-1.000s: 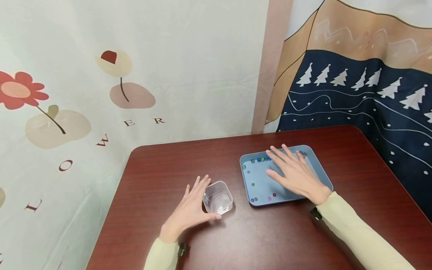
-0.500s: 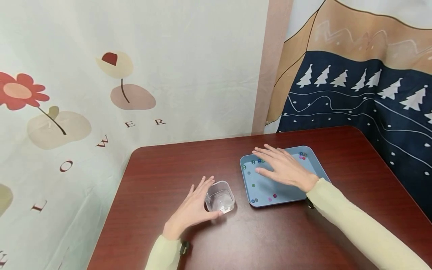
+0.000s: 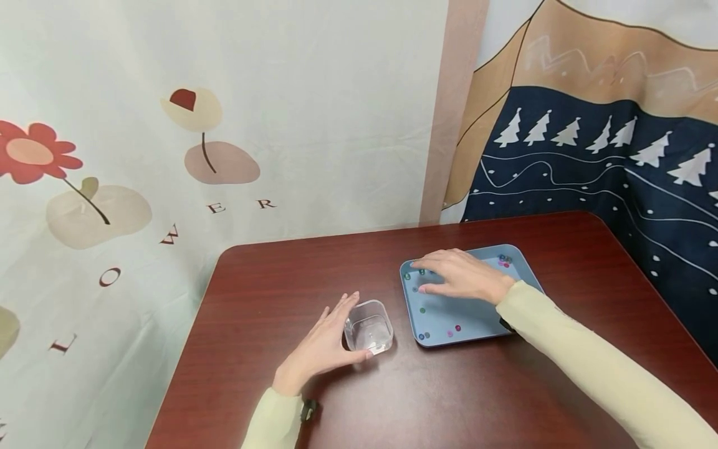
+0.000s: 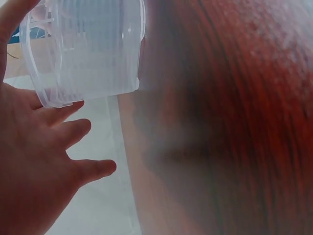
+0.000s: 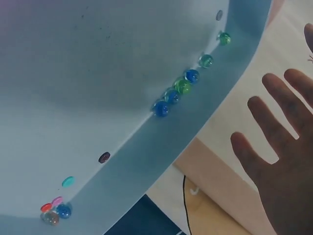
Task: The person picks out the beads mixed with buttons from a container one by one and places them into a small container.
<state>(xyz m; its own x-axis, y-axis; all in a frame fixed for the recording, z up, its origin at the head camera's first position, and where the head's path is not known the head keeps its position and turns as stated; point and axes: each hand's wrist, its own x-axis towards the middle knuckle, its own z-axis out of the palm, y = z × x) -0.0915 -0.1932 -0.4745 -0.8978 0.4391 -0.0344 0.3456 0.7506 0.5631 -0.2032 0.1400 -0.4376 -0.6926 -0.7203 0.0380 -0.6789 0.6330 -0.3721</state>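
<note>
My left hand (image 3: 321,350) holds a small clear plastic box (image 3: 368,329) by its side, thumb at the near edge and fingers at the far edge. In the left wrist view the box (image 4: 98,54) sits between thumb and fingers, with the lower fingers spread free. Over the left part of a blue tray (image 3: 477,321) hovers my right hand (image 3: 467,275), fingers extended and slightly bent, holding nothing. Glass marbles (image 5: 182,87) in blue and green line one tray wall in the right wrist view. Part of that row is hidden by the hand in the head view.
Small flat coloured discs lie about the tray, among them a red disc (image 3: 457,328) near its front edge. More marbles and discs cluster at the far right corner, with a blue marble (image 5: 64,211) among them. The brown table (image 3: 449,399) meets printed curtains behind.
My right hand has moved left across the tray, uncovering the cluster in the far right corner and covering the marble row. The left hand and box have shifted slightly right.
</note>
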